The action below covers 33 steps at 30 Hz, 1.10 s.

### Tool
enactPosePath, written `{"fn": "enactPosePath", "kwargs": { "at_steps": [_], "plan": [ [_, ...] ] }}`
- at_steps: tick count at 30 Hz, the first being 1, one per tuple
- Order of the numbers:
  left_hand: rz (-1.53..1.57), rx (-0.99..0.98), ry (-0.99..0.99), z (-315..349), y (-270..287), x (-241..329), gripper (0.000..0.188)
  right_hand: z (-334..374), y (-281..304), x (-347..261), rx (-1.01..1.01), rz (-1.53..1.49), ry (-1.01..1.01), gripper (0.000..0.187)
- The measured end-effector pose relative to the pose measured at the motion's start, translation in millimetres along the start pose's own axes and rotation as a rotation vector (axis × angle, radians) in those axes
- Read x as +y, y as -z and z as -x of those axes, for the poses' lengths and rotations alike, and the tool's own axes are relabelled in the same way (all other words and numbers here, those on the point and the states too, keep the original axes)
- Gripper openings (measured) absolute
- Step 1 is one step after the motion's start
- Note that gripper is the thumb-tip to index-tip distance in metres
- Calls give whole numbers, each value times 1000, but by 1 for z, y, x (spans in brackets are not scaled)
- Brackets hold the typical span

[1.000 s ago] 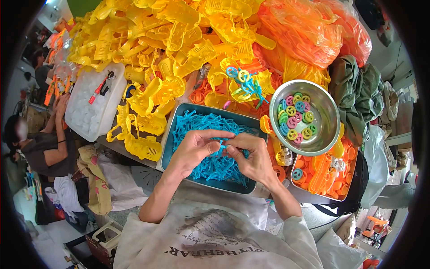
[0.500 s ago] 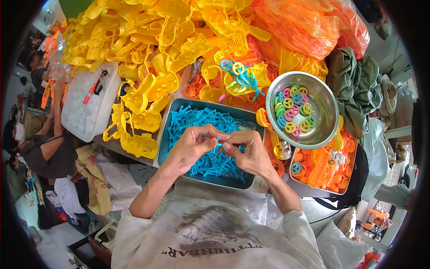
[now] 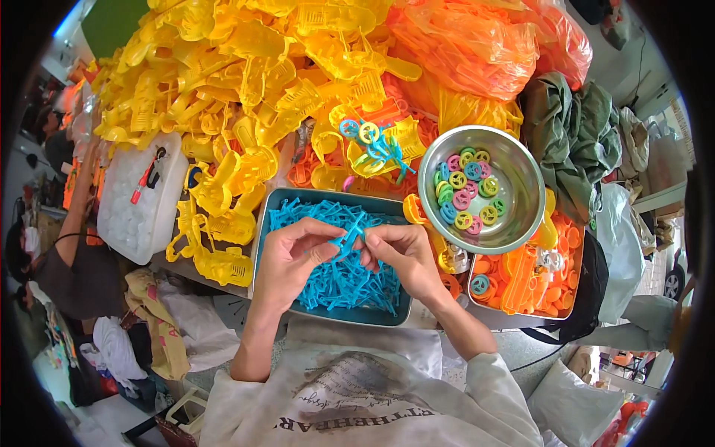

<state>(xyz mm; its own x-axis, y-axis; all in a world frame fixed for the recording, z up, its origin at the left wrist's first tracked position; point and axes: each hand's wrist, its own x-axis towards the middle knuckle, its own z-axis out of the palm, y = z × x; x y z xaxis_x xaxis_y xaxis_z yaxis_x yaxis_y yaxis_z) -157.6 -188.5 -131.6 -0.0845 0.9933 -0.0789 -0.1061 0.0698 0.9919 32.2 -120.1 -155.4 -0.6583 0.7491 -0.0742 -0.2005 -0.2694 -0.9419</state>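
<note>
Both hands are raised over a rectangular metal tray [image 3: 262, 257] heaped with thin blue plastic parts [image 3: 339, 287]. Between them is a light-blue plastic piece [image 3: 356, 232], its exact shape partly covered by the fingertips. My left hand [image 3: 294, 257] pinches it from the left with thumb and forefinger. My right hand [image 3: 406, 257] has its thumb and fingers closed on its right end. To the right stands a round metal bowl [image 3: 525, 195] with small pink, yellow, green and blue wheels [image 3: 465, 186]. Assembled blue pieces with wheels [image 3: 380, 145] lie behind the tray on a yellow part.
Yellow plastic shells [image 3: 216, 74] are piled high at the back. A white bin [image 3: 141, 205] holds clear pieces and a red-handled tool [image 3: 145, 177]. Orange parts fill a box [image 3: 521, 287] below the bowl; orange bags [image 3: 462, 45] lie behind. Another person [image 3: 71, 253] sits at far left.
The view has shifted a little, so the bench contents appear lower and further left. My hands have moved slightly apart, and more of the light-blue piece now shows between them.
</note>
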Motion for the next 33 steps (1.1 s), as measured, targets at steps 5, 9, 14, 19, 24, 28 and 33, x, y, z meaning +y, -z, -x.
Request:
{"fn": "enactPosePath", "kwargs": {
  "at_steps": [5, 9, 14, 19, 24, 28, 33],
  "plan": [
    [123, 68, -15, -5, -17, -3, 12, 4, 0, -8, -52, -173, 115, 29],
    [129, 93, -111, -13, -30, 6, 13, 6, 1, -20, -35, 70, 303, 50],
    [68, -73, -116, -31, -56, 11, 16, 12, 31, -27, 11, 337, 533, 29],
    [56, -237, -49, -48, -88, 19, 16, 34, 51, -27, 159, 420, 672, 21],
    [-493, -79, -352, -110, -123, 21, 8, 69, 60, -34, 459, 46, 662, 25],
    [-1179, -197, -782, -154, -142, -25, 10, 72, 63, -50, 560, 26, 636, 30],
    [-1161, -218, -714, -163, -149, -38, 15, 69, 67, -46, 535, -18, 600, 36]
  ]
}}
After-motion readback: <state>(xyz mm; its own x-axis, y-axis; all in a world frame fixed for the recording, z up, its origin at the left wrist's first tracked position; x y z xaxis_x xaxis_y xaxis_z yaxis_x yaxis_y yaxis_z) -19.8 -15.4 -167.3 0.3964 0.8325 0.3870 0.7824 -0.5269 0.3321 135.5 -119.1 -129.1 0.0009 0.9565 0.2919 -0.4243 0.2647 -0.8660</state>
